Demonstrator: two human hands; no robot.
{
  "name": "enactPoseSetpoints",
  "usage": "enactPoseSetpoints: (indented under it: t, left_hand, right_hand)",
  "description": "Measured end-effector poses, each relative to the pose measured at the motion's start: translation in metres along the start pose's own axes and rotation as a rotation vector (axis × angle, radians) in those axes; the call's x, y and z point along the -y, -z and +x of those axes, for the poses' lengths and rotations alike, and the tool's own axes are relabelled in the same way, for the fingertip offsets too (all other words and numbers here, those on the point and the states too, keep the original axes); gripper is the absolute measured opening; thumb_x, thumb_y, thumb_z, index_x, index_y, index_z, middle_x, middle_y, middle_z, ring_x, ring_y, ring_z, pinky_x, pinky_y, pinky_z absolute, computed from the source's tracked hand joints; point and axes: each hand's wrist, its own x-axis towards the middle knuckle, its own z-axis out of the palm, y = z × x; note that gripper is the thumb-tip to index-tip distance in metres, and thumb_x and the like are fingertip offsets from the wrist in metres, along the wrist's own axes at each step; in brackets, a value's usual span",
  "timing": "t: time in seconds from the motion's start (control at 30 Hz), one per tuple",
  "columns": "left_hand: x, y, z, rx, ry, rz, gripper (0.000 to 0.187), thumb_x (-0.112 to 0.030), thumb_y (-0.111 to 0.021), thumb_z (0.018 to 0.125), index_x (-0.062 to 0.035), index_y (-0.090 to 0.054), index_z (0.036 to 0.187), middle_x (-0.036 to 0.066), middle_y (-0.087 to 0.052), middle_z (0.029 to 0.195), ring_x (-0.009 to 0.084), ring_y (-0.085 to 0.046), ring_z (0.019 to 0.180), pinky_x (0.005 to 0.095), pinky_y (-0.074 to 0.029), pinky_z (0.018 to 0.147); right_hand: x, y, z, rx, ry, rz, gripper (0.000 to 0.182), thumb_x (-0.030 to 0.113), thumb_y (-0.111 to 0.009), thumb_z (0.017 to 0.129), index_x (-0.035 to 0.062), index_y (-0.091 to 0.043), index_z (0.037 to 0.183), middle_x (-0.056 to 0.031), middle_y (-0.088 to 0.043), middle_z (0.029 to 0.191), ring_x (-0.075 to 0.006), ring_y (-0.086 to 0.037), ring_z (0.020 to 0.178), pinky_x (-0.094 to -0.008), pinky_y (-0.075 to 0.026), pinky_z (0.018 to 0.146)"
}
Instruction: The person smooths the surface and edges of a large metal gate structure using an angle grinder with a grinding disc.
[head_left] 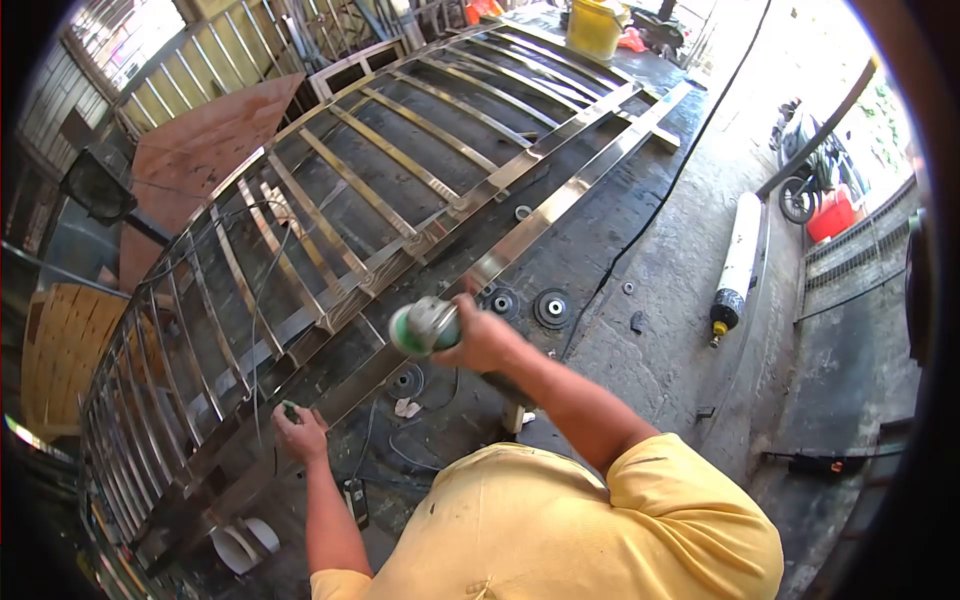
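My right hand (482, 338) is wrapped round an angle grinder (436, 322), its green-stained wheel facing left. The grinder is over the near part of a long shiny metal bar (560, 200). Lower left, my left hand (303, 434) is closed round a small dark green piece (290, 411), mostly hidden by the fingers. Beyond both hands lies a large curved metal frame (400, 236) with many parallel slats. Just right of the grinder, two round discs (551, 309) rest on the dark work surface, and another disc (405, 381) lies below the grinder.
A black cable (655, 215) hangs across the right side. On the floor lies a white gas cylinder (738, 250). A yellow bucket (597, 28) stands at the far end, and a brown sheet (200, 150) leans at the back left. Thin cords (412, 455) lie near my body.
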Motion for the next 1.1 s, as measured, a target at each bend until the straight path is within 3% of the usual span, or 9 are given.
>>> enactPoseSetpoints:
  t: [0.1,0.33,0.5,0.53,0.57,0.63,0.7,0.93,1.1]
  left_hand:
    - [-0.002,0.001,0.000,-0.008,-0.004,0.016,0.031,-0.022,-0.063,0.093,-0.0053,-0.061,0.118,0.019,-0.068,0.112,0.0421,-0.066,0.099,0.0508,-0.053,0.082]
    - [-0.008,0.005,0.001,0.008,0.017,0.074,0.029,-0.021,-0.062,0.092,-0.0069,-0.061,0.118,0.017,-0.068,0.114,0.0426,-0.067,0.097,0.0531,-0.053,0.080]
    - [0.001,-0.007,-0.001,0.028,0.085,0.022,0.030,-0.020,-0.064,0.091,-0.0065,-0.062,0.118,0.017,-0.068,0.113,0.0407,-0.068,0.093,0.0516,-0.055,0.079]
    - [0.030,-0.028,-0.001,0.096,0.220,-0.206,0.031,-0.016,-0.066,0.090,-0.0069,-0.062,0.119,0.016,-0.067,0.110,0.0352,-0.068,0.093,0.0494,-0.055,0.081]
    - [-0.040,0.023,0.003,0.097,0.320,-0.289,0.031,-0.015,-0.067,0.091,-0.0056,-0.062,0.120,0.014,-0.067,0.107,0.0291,-0.067,0.094,0.0456,-0.055,0.085]
    - [0.004,-0.005,-0.004,-0.102,0.134,-0.378,0.029,-0.017,-0.068,0.094,-0.0029,-0.061,0.119,0.010,-0.067,0.105,0.0200,-0.066,0.091,0.0364,-0.053,0.086]
    - [-0.030,0.025,-0.019,-0.058,0.305,-0.554,0.027,-0.016,-0.067,0.095,-0.0027,-0.061,0.119,0.008,-0.067,0.103,0.0192,-0.066,0.092,0.0359,-0.053,0.086]
    - [-0.024,0.054,-0.147,0.096,0.320,-0.516,0.030,-0.018,-0.072,0.091,-0.0023,-0.065,0.115,0.008,-0.067,0.088,0.0221,-0.065,0.075,0.0376,-0.054,0.073]
    - [-0.002,0.064,-0.203,0.247,0.208,-0.404,0.030,-0.018,-0.074,0.087,-0.0050,-0.065,0.113,0.014,-0.068,0.093,0.0331,-0.068,0.080,0.0426,-0.055,0.072]
  right_hand:
    - [-0.031,0.076,0.013,-0.095,-0.314,0.011,0.115,0.048,-0.093,0.069,-0.0039,-0.033,0.152,-0.0274,-0.071,0.116,-0.0385,-0.071,0.109,-0.0423,-0.056,0.093]
    - [-0.112,0.156,0.034,-0.408,-0.442,0.101,0.109,0.049,-0.093,0.065,-0.0086,-0.041,0.142,-0.0282,-0.069,0.120,-0.0371,-0.069,0.115,-0.0403,-0.054,0.097]
    - [-0.068,0.065,0.016,-0.245,-0.129,0.086,0.112,0.051,-0.091,0.068,-0.0063,-0.037,0.148,-0.0323,-0.067,0.123,-0.0435,-0.065,0.120,-0.0443,-0.052,0.100]
    - [-0.051,0.048,0.009,-0.181,-0.104,0.098,0.110,0.049,-0.091,0.068,-0.0064,-0.038,0.147,-0.0326,-0.067,0.122,-0.0438,-0.065,0.119,-0.0447,-0.052,0.100]
    - [-0.021,0.032,-0.003,-0.100,-0.071,0.110,0.107,0.046,-0.091,0.069,-0.0065,-0.039,0.146,-0.0330,-0.067,0.121,-0.0441,-0.065,0.119,-0.0451,-0.051,0.100]
    - [-0.004,-0.013,-0.003,0.010,0.063,0.103,0.103,0.043,-0.091,0.070,-0.0072,-0.040,0.143,-0.0334,-0.068,0.119,-0.0444,-0.066,0.117,-0.0456,-0.052,0.099]
    - [0.015,-0.039,-0.011,0.064,0.127,0.080,0.100,0.041,-0.092,0.069,-0.0078,-0.040,0.140,-0.0334,-0.069,0.115,-0.0458,-0.067,0.114,-0.0461,-0.053,0.096]
    - [0.029,-0.064,-0.010,0.139,0.309,-0.014,0.100,0.033,-0.094,0.067,-0.0041,-0.037,0.141,-0.0319,-0.069,0.112,-0.0452,-0.069,0.109,-0.0463,-0.054,0.093]
    - [0.047,-0.061,-0.014,0.152,0.263,-0.062,0.101,0.032,-0.093,0.068,-0.0020,-0.036,0.145,-0.0285,-0.068,0.119,-0.0405,-0.068,0.114,-0.0433,-0.054,0.097]
